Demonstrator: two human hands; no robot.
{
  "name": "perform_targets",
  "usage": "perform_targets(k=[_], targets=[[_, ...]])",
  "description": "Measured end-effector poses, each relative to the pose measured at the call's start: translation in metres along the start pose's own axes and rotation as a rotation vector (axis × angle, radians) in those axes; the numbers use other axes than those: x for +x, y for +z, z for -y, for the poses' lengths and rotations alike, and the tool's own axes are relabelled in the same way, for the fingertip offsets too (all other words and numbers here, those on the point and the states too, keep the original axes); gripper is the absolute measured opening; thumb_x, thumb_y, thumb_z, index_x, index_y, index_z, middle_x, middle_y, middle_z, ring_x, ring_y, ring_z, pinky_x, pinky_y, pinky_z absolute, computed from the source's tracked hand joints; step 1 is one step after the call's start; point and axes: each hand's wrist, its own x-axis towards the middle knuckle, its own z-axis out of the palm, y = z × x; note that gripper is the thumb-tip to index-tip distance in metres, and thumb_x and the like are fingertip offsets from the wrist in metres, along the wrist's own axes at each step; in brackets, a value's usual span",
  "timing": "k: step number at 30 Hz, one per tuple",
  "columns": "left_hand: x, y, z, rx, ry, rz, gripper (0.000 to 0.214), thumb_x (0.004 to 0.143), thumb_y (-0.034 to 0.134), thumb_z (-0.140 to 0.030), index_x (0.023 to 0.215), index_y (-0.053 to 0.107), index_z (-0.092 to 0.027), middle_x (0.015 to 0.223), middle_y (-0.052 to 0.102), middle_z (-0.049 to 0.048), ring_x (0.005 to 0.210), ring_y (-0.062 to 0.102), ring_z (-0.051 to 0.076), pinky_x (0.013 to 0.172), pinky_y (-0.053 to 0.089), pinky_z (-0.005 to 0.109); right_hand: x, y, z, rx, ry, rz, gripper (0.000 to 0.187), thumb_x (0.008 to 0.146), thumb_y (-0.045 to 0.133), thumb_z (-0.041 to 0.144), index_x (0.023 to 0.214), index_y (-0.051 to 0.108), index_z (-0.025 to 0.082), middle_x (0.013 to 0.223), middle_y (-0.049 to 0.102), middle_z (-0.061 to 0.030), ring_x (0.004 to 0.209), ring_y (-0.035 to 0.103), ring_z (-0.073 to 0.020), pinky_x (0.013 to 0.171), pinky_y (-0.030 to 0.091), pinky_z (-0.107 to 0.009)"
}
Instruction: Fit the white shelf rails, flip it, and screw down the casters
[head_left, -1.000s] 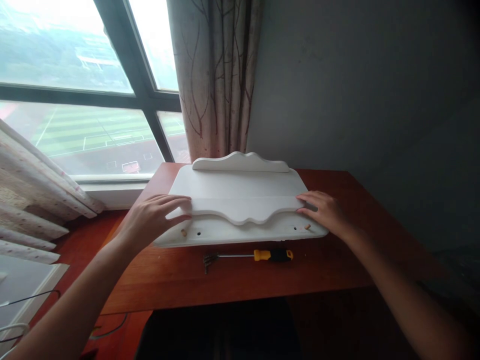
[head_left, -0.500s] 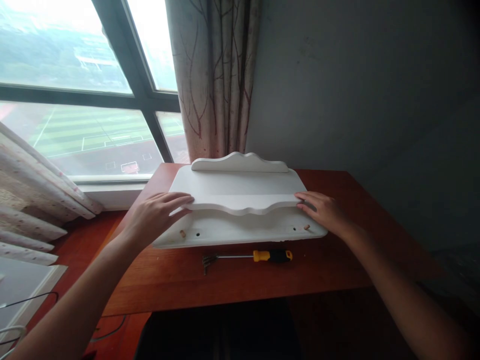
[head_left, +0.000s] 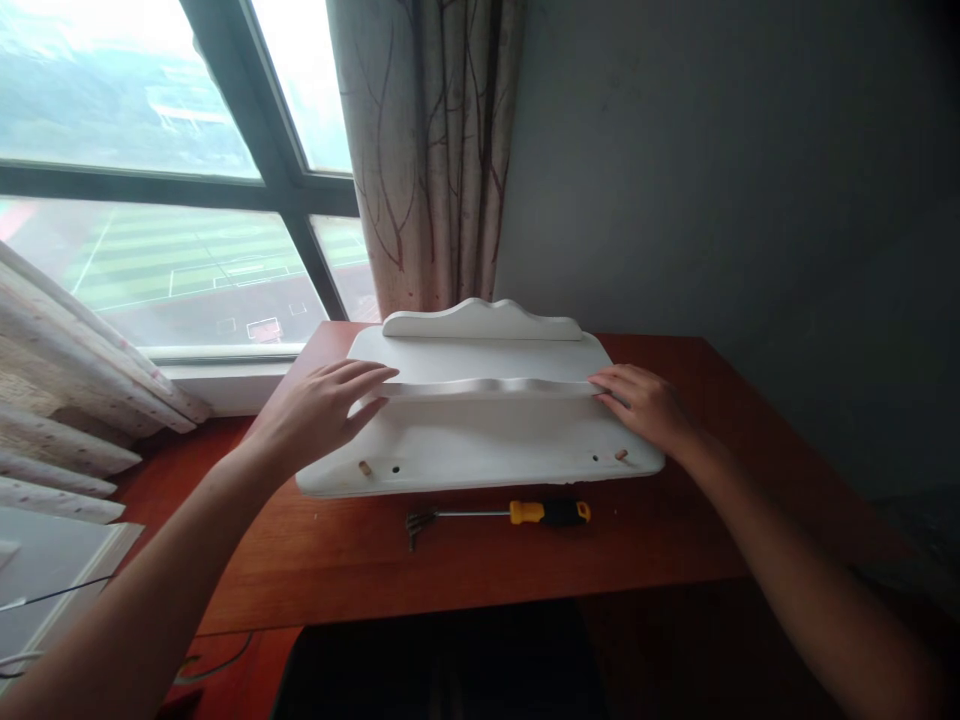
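Observation:
A white wavy-edged board (head_left: 491, 389) is held by its two ends above a larger white panel (head_left: 487, 450). My left hand (head_left: 319, 405) grips its left end, fingers over the top and thumb below. On the other end, my right hand (head_left: 641, 402) pinches it between thumb and fingers. Two wooden dowels stick up near the panel's front corners, the left dowel (head_left: 365, 468) and the right dowel (head_left: 621, 455), each beside a dark hole. Along the panel's far edge stands a second wavy white board (head_left: 480, 321).
In front of the panel a yellow and black screwdriver (head_left: 547, 513) lies on the reddish wooden table (head_left: 480, 575), with several screws (head_left: 416, 524) at its tip. A curtain (head_left: 439, 150) and window are behind, left; a grey wall (head_left: 712, 180) is behind, right.
Both hands have tilted the wavy board, so it now shows more edge-on and its wavy edge has risen. The screwdriver and screws stay put on the table.

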Motion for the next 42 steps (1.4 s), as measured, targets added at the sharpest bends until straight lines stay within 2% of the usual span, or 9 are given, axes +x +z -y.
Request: perform_targets(k=[5,12,15,19,23,30,34,38,42], targets=[[0.01,0.004,-0.002,-0.045,0.053,0.041,0.029,0.097,0.05,-0.035,0.109,0.072,-0.021,0.108,0.073,0.0086,0.093,0.068,0.023,0.083,0.054,0.038,0.004,0.002,-0.005,0.03,-0.003,-0.003,0.023,0.096,0.055,0.024,0.113,0.069,0.021,0.109,0.071,-0.0099,0.099,0.067,-0.0257,0.087,0.056,-0.043],[0.014,0.004,0.005,-0.062,0.05,0.079,0.033,0.099,0.045,-0.038,0.112,0.07,-0.021,0.107,0.071,0.0095,0.092,0.067,0.023,0.083,0.053,0.037,0.01,0.001,-0.012,0.09,-0.01,0.015,0.026,0.097,0.052,0.026,0.115,0.07,0.02,0.111,0.07,-0.0114,0.102,0.066,-0.026,0.089,0.055,-0.043],[0.015,-0.002,0.006,-0.074,0.028,0.098,0.037,0.1,0.043,-0.039,0.118,0.068,-0.02,0.111,0.07,0.0113,0.096,0.066,0.024,0.083,0.053,0.037,0.014,-0.01,-0.01,0.161,0.057,0.04,0.029,0.097,0.05,0.028,0.119,0.069,0.021,0.115,0.069,-0.0107,0.108,0.065,-0.0257,0.095,0.053,-0.043],[0.014,-0.014,0.007,-0.153,-0.028,0.146,0.041,0.098,0.045,-0.046,0.122,0.068,-0.021,0.115,0.071,0.011,0.098,0.067,0.024,0.086,0.053,0.037,0.02,-0.033,-0.002,0.261,0.153,0.169,0.033,0.096,0.05,0.033,0.121,0.07,0.026,0.121,0.068,-0.0074,0.115,0.063,-0.0255,0.1,0.05,-0.043],[0.01,-0.022,0.006,-0.297,-0.152,0.2,0.047,0.09,0.055,-0.056,0.118,0.072,-0.022,0.11,0.074,0.0088,0.094,0.069,0.024,0.088,0.055,0.036,0.02,-0.049,0.004,0.35,0.245,0.291,0.034,0.092,0.054,0.04,0.118,0.073,0.026,0.121,0.07,-0.0065,0.113,0.064,-0.0268,0.099,0.051,-0.043],[0.001,-0.025,0.001,-0.532,-0.343,0.293,0.051,0.084,0.06,-0.061,0.114,0.074,-0.022,0.106,0.076,0.0064,0.092,0.071,0.023,0.082,0.06,0.032,0.005,-0.05,0.003,0.602,0.431,0.423,0.037,0.088,0.062,0.047,0.116,0.073,0.026,0.121,0.071,-0.0047,0.114,0.064,-0.0271,0.097,0.052,-0.04],[-0.001,-0.022,-0.001,-0.611,-0.383,0.358,0.048,0.084,0.06,-0.059,0.111,0.075,-0.021,0.106,0.076,0.0066,0.095,0.071,0.024,0.081,0.061,0.031,-0.001,-0.049,0.005,0.712,0.532,0.469,0.039,0.087,0.063,0.048,0.116,0.073,0.026,0.122,0.071,-0.005,0.116,0.064,-0.0286,0.097,0.052,-0.042],[-0.003,-0.017,0.001,-0.659,-0.392,0.41,0.044,0.084,0.062,-0.055,0.111,0.076,-0.023,0.108,0.076,0.0059,0.097,0.072,0.024,0.083,0.061,0.032,-0.004,-0.049,0.01,0.758,0.56,0.516,0.04,0.086,0.063,0.049,0.117,0.074,0.026,0.119,0.073,-0.0063,0.113,0.066,-0.0308,0.097,0.052,-0.047],[-0.005,-0.013,0.003,-0.682,-0.387,0.435,0.041,0.085,0.062,-0.053,0.112,0.075,-0.024,0.111,0.075,0.0054,0.099,0.072,0.023,0.085,0.06,0.033,-0.004,-0.05,0.015,0.765,0.58,0.539,0.041,0.086,0.063,0.049,0.118,0.074,0.026,0.119,0.073,-0.0066,0.112,0.066,-0.0304,0.097,0.052,-0.046]])
